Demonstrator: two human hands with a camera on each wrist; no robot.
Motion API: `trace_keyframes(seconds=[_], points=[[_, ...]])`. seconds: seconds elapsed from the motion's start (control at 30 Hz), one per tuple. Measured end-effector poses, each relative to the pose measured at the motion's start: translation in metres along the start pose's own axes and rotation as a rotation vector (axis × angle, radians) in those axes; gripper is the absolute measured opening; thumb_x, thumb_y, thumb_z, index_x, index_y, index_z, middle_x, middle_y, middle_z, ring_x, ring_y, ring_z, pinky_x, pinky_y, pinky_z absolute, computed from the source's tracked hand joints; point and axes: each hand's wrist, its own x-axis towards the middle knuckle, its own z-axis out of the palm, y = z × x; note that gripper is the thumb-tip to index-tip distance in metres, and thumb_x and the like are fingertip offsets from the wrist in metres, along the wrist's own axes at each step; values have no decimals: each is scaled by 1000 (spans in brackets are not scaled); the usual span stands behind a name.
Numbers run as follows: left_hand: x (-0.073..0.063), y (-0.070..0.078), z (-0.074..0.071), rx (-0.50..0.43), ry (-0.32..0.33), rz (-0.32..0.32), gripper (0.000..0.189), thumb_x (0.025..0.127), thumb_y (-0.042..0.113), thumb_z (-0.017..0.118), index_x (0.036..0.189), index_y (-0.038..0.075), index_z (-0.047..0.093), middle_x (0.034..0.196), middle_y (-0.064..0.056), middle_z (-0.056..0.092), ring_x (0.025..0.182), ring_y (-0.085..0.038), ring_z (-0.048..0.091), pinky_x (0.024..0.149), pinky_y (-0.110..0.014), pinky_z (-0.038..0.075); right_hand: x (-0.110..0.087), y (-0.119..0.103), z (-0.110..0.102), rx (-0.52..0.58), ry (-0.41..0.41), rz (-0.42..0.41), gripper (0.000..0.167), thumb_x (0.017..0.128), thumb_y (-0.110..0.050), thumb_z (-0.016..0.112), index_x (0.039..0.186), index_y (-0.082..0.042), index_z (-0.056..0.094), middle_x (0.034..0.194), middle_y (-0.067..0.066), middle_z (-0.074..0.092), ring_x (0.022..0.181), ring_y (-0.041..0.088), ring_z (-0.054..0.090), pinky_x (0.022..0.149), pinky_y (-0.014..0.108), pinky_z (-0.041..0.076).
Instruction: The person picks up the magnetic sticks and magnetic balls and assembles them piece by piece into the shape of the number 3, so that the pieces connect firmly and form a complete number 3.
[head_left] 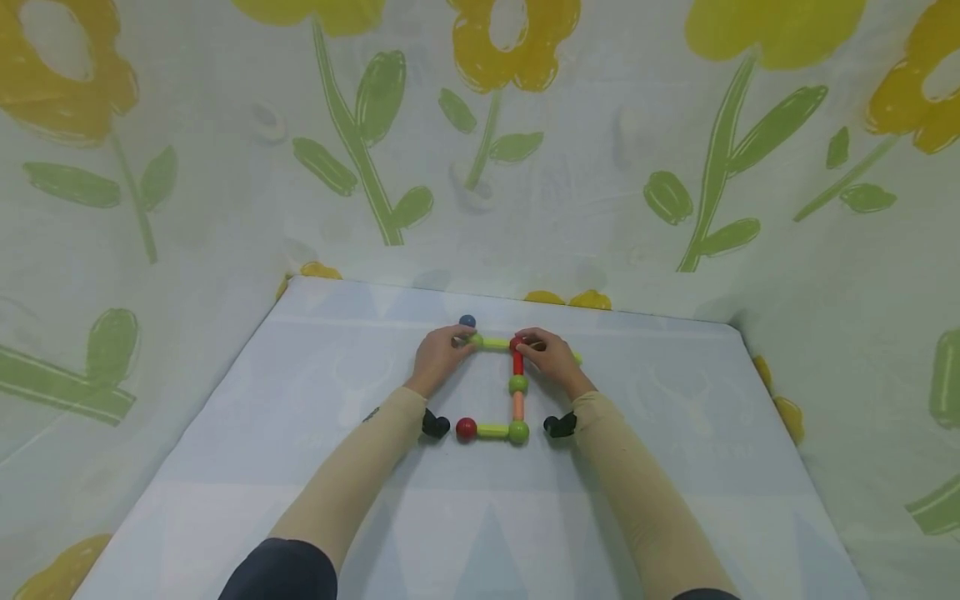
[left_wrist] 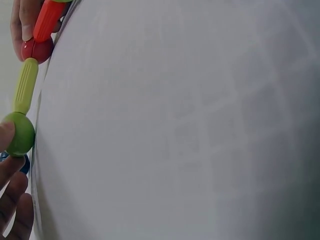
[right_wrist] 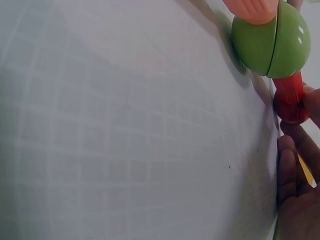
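Thumb and fingers of my left hand (head_left: 439,358) pinch a green ball (head_left: 477,340) at the far left corner of a ball-and-rod figure. With my right hand (head_left: 555,358) I pinch a red ball (head_left: 517,344); a yellow-green rod (head_left: 496,343) joins the two balls. From the red ball a red rod (right_wrist: 289,89) runs towards me to a second green ball (right_wrist: 270,42). A salmon rod (head_left: 518,407) links that to a near green ball (head_left: 518,432). Another yellow-green rod (head_left: 492,431) leads left to a red ball (head_left: 467,428). The figure's left side is open.
A blue ball (head_left: 467,320) lies just beyond my left fingers. Behind my right hand, the end of a yellow rod (head_left: 577,358) shows. The white table (head_left: 360,517) meets flower-printed cloth (head_left: 570,208) at its back and sides.
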Motion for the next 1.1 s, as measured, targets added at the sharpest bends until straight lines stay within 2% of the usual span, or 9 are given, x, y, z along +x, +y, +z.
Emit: trace_keyframes(seconds=[0.33,0.6,0.83,1.1], points=[[-1,-4,4,-46,-25,-16,32,88,31,73,119,27,69,119,4,71,98,-16,65,88,-35,51,-2,4,3,-10,4,32,36,95,-38,62,130,-29,59,130,2,62,117,24,55,102,42,47],[-1,-3,4,-51,-27,-22,32,87,31,74,118,27,70,118,5,71,97,-15,65,88,-34,51,-10,7,0,19,52,-29,36,97,-32,61,133,-28,58,130,3,64,117,24,59,99,43,49],[0,-3,0,-52,-30,-18,31,87,31,74,118,27,70,114,4,71,94,-15,64,85,-34,51,-20,15,-15,4,115,-56,31,96,-28,62,128,-26,61,123,4,65,110,24,61,92,40,52],[0,-3,-1,-65,-11,3,29,87,31,74,115,27,71,113,5,72,93,-15,64,83,-33,50,-33,35,-43,-69,227,-99,28,94,-23,65,122,-19,64,117,6,63,103,24,56,84,37,48]])
